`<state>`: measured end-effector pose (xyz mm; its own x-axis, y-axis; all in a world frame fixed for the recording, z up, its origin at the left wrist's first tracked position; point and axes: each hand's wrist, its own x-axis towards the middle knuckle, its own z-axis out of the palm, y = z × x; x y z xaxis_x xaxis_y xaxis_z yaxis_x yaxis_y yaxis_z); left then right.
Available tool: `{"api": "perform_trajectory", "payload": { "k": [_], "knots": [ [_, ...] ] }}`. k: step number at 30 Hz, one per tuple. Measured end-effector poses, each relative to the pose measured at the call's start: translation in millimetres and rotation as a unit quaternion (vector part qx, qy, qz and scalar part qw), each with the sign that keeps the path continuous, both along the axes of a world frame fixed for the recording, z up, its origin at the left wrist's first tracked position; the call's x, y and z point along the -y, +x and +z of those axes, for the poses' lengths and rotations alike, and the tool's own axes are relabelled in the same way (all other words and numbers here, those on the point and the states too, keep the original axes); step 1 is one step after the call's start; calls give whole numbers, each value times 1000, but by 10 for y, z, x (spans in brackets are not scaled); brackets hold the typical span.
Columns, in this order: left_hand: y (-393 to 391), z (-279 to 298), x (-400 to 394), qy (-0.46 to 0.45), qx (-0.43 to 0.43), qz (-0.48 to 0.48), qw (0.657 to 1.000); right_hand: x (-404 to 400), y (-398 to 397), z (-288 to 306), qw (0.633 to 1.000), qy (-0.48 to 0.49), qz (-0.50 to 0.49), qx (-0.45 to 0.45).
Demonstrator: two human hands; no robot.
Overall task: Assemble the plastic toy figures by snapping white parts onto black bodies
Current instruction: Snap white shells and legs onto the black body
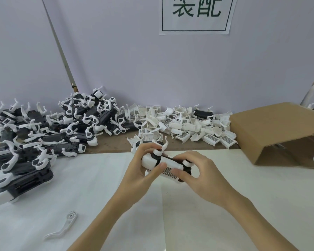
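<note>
Both hands are up over the white sheet (pixel 243 178) in the head view. The left hand (pixel 143 165) has its fingers curled round the left end of a toy figure (pixel 163 164), thumb pressed on the white shell. The right hand (pixel 198 171) grips the right end, thumb flat on the shell's gridded label and fingers wrapped over the top by a round white-and-black joint. The figure is held in the air between them, just above the sheet at centre: black body showing along the top edge, white shell on the near side, a white curved leg sticking up by the left fingers.

To the left, a heap of assembled figures (pixel 43 134) spreads across the table. Behind the hands, against the wall, lies a pile of loose white shells (pixel 188 125). A cardboard box (pixel 279 127) sits open on the right. One single white leg (pixel 62 227) lies alone on the sheet, near left.
</note>
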<state>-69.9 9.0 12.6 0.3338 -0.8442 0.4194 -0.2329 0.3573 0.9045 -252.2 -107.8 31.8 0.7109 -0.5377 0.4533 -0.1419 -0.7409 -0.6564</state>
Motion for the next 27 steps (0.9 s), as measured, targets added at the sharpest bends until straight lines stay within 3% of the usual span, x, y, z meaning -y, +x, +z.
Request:
{"api": "perform_trajectory", "payload": {
  "k": [6, 9, 11, 12, 14, 15, 19, 22, 25, 27],
  "knots": [
    [-85, 6, 2, -6, -79, -8, 997, -33, 20, 4, 1000, -13, -4, 13],
    [-110, -6, 30, 3, -69, 14, 997, -19, 21, 18, 999, 43, 3, 7],
    [-89, -2, 31, 23, 10, 50, 998, 1, 16, 17, 993, 117, 6, 9],
    [-58, -8, 23, 30, 93, 81, 992, 16, 14, 13, 986, 166, 3, 16],
    [15, -36, -2, 34, 265, 126, 955, 54, 23, 9, 958, 283, -9, 36],
    [35, -50, -17, 38, 308, 114, 944, 71, 29, 2, 938, 343, -9, 45],
    [-35, -129, 1, 30, 226, 11, 974, 92, 63, -56, 863, 502, 38, 52],
    [-102, -161, 28, 30, 171, 48, 984, 85, 57, -82, 900, 430, 60, 30],
    [-110, -165, 56, 50, 129, 116, 984, 69, 1, -107, 978, 191, 80, 20],
    [-104, -169, 66, 54, 106, 135, 984, 35, 15, -170, 997, 40, 48, -41]
  ]
}}
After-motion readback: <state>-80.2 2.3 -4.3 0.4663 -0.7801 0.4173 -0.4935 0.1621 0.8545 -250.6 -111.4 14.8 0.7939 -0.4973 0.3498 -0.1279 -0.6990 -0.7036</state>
